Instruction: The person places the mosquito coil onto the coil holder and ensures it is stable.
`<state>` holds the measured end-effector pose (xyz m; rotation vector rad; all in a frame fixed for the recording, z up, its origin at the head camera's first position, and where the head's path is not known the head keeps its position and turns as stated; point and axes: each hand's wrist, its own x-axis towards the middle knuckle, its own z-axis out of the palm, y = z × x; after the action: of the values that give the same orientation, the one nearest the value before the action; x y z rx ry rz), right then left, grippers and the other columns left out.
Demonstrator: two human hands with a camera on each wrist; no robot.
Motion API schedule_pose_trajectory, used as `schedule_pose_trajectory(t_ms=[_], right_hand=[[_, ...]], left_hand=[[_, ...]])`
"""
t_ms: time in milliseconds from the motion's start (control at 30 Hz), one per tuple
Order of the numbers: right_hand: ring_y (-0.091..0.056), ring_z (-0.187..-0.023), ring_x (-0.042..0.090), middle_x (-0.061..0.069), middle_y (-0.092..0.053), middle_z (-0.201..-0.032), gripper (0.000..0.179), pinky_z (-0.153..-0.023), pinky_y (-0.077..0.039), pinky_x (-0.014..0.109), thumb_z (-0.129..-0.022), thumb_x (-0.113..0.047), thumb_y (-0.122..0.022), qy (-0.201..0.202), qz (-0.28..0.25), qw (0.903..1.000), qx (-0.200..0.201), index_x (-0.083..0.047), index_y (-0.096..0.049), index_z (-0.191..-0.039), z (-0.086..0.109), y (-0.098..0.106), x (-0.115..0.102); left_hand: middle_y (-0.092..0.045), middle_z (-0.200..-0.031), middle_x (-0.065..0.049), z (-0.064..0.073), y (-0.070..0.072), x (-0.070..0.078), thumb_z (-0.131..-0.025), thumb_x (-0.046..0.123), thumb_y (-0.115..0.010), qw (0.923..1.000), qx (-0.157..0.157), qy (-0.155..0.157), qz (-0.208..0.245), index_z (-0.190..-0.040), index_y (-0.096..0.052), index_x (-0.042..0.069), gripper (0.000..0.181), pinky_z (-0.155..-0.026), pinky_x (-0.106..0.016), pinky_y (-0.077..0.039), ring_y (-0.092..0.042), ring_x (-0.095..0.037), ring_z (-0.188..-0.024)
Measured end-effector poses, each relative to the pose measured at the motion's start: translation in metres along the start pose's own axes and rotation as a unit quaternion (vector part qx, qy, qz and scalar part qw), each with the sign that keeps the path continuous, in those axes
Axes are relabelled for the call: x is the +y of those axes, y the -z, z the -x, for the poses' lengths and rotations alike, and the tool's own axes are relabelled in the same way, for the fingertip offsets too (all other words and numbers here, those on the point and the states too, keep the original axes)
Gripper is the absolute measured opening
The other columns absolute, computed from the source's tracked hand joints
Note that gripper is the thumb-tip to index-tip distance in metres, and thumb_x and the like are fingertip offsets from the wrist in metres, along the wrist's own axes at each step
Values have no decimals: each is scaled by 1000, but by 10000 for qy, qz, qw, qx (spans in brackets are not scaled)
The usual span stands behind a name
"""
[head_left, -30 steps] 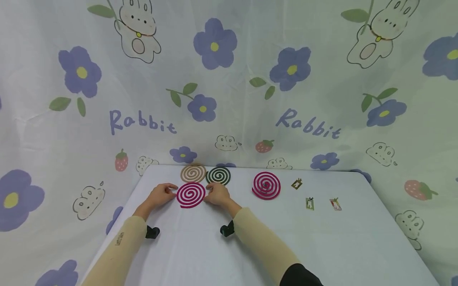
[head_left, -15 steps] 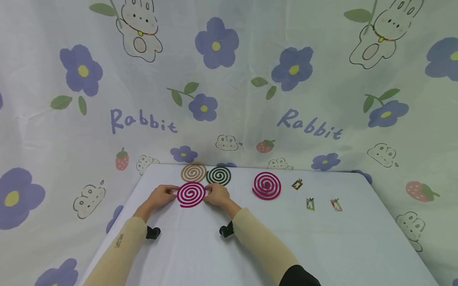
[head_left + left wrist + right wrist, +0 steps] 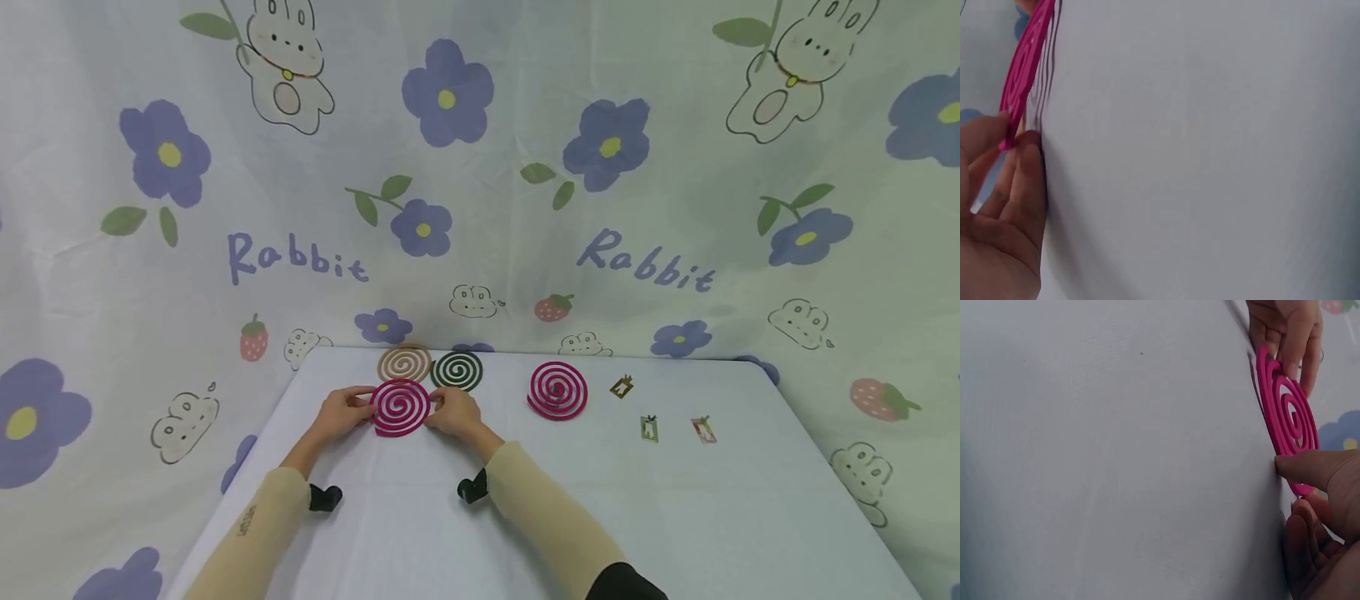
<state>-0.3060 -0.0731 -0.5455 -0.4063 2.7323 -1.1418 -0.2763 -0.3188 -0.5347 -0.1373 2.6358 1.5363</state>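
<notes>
Between my hands is a magenta mosquito coil (image 3: pixel 401 407), raised slightly off the white tabletop with its shadow beneath in the left wrist view. My left hand (image 3: pixel 343 413) pinches its left edge between thumb and fingers. At the opposite edge, my right hand (image 3: pixel 456 412) grips it with the thumb (image 3: pixel 1310 467) on the upper face. Just behind lie a tan coil (image 3: pixel 404 364) and a dark green coil (image 3: pixel 457 371), side by side and flat on the table.
A second magenta coil (image 3: pixel 557 390) lies farther right, something dark at its centre. Beyond it are three small metal pieces: a brownish one (image 3: pixel 622 386), a greenish one (image 3: pixel 649 428) and a reddish one (image 3: pixel 703 429). A printed curtain (image 3: pixel 495 208) hangs behind the table.
My left hand has shifted slightly right, its fingers farther over the coil's edge. The held coil's far edge sits a little higher. My right hand has barely moved.
</notes>
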Motion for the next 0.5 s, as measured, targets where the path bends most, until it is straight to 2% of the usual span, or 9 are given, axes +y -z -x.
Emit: schedule_pose_trajectory(t_ms=[133, 267, 367, 500], right_hand=[[-51, -65, 10, -9, -57, -73, 46, -60, -41, 27, -70, -24, -88, -132, -310, 9994, 120, -16, -68, -112, 2, -2, 2], [-55, -71, 10, -8, -60, -79, 47, -67, -46, 28, -71, -18, -87, -358, -961, 9946, 174, -16, -66, -113, 7, -2, 2], [-59, -72, 11, -4, -63, -83, 47, -66, -51, 28, -75, -12, -84, -420, -1679, 9848, 133, -11, -63, -116, 10, 0, 1], [-63, -68, 15, 5, -62, -87, 43, -57, -55, 28, -81, -6, -78, -513, -2595, 9642, 170, -3, -56, -118, 13, 3, -3]], left_hand=[[-67, -90, -18, 4, -7, 0, -90, -1, -67, 9974, 91, 8, 716, -132, -51, -7, 46, -65, -31, -58, -67, -17, -68], [-66, -90, -16, 8, -13, 1, -91, 1, -66, 9919, 238, 165, 1233, -135, -49, -5, 48, -65, -30, -57, -66, -14, -65], [-67, -90, -13, 10, -18, 2, -91, 2, -66, 9851, 330, 267, 1665, -137, -49, -4, 49, -66, -29, -57, -66, -13, -65], [-70, -88, -9, 11, -25, 6, -91, 3, -67, 9791, 343, 265, 1989, -136, -49, -4, 49, -65, -29, -57, -66, -12, -65]])
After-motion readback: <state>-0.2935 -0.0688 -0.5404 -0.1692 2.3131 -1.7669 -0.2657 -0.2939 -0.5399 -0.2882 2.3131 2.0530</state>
